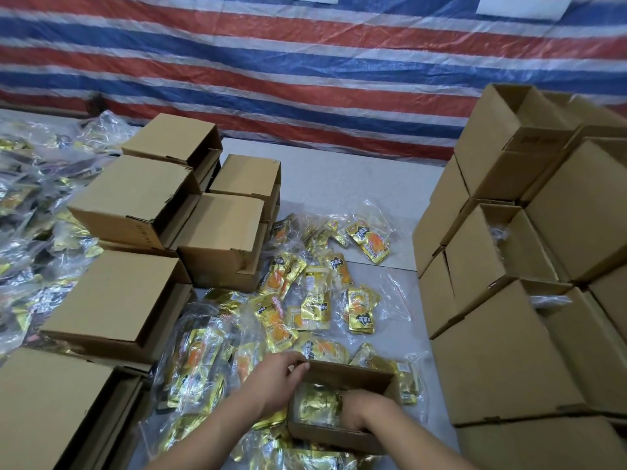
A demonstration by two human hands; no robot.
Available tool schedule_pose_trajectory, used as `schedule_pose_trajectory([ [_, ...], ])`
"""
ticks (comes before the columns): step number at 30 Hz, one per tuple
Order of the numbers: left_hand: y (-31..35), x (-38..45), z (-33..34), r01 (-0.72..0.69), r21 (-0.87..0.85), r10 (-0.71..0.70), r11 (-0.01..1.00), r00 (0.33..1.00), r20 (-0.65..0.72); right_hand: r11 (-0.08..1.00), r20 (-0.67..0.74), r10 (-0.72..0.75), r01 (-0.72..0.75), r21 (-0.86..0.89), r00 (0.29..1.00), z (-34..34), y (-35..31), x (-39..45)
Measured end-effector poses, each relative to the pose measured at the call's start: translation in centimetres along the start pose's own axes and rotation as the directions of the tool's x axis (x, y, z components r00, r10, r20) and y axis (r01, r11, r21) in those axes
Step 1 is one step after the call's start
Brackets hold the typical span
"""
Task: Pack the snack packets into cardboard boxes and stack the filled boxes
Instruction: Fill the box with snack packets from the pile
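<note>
Fingers of the left hand curl over the far left edge of the open box, gripping it. Inside, the right hand presses on a gold snack bag; its fingers are hidden, so I cannot tell. To the right, filled boxes sit stacked.

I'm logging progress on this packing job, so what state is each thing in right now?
open box: upright in front of the person, partly filled with gold packets
left hand: gripping the box's far-left rim
right hand: inside the box, on the packets
loose snack packets: scattered on the table, unpacked
boxes on the left: flaps closed, stacked
boxes on the right: stacked, several tops open
</note>
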State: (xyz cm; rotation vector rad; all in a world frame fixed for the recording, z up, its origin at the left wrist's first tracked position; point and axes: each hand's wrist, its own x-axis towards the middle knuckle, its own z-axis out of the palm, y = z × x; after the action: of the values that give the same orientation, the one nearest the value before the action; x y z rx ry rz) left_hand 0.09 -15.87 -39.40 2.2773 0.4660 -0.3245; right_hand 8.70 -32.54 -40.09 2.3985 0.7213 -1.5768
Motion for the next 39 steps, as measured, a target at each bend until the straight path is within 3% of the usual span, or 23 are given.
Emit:
schedule_pose_trajectory([
  [4,-0.1,-0.1,-0.2,0.012,-0.024,-0.012,1.000,1.000,0.011,1.000,-0.026,-0.010,0.010,-0.002,1.000,-0.6,-0.8,-0.4],
  [7,-0.2,-0.3,-0.3,0.006,-0.041,-0.005,0.999,1.000,0.027,0.976,-0.134,-0.097,0.121,0.180,0.986,-0.8,-1.5,-0.3],
  [13,-0.4,-0.4,-0.2,0.004,-0.037,-0.003,0.999,0.999,0.035,0.953,-0.094,-0.116,0.137,0.268,0.989,-0.5,-2.6,-0.2],
  [16,-0.1,-0.3,-0.7,0.006,-0.033,-0.004,0.999,0.998,0.070,0.938,-0.111,-0.191,0.215,0.274,0.975,-1.4,-2.4,-1.5],
  [21,0.9,0.7,-1.7,-0.022,-0.086,0.028,0.996,0.997,0.067,0.818,-0.327,-0.306,0.423,0.390,0.894,-4.1,-0.2,-6.3],
  [24,2.3,2.4,-2.5,-0.039,-0.078,0.041,0.996,0.999,0.026,0.703,-0.495,-0.228,0.493,0.512,0.839,-6.4,2.0,-8.3],
  [28,4.7,6.5,-2.8,-0.026,0.041,0.027,0.999,0.999,-0.023,0.616,-0.661,0.031,0.507,0.603,0.749,-8.2,5.6,-7.2],
  [32,7.7,11.9,-1.0,0.001,0.176,0.001,0.984,1.000,-0.010,0.465,-0.610,0.223,0.467,0.752,0.760,-8.6,8.3,-4.6],
  [39,10.9,20.0,6.3,0.065,0.373,-0.116,0.925,0.987,0.114,0.319,-0.488,0.317,0.393,0.863,0.813,-10.2,10.8,-0.6],
])
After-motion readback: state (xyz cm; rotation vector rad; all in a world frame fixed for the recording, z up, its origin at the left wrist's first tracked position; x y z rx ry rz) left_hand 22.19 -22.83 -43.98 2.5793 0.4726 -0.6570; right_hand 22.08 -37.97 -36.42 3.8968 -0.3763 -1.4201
